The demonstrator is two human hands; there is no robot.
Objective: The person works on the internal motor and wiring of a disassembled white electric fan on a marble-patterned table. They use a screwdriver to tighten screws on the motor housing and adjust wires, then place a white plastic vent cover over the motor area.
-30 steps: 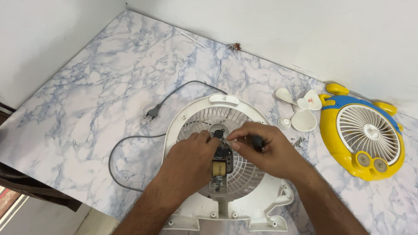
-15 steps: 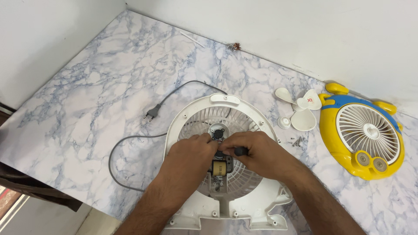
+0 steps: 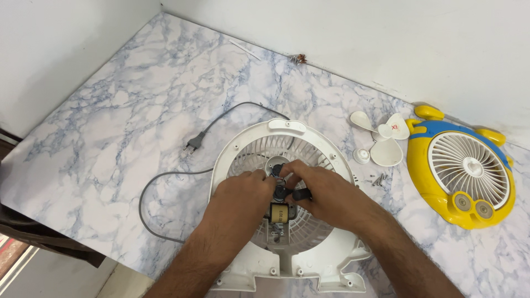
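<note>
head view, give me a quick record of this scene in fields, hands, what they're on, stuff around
surface: marble-pattern table
left hand: on the small motor at the centre of the white fan housing
right hand: on the motor too, a black tool handle in its fingers
cable: grey power cord, plug lying loose on the table
right of housing: white fan blade, white cap, loose screws
far right: yellow and blue fan cover

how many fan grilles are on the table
2: a white grille under both hands at the table's near edge, and a yellow and blue one at the right by the wall.
</note>
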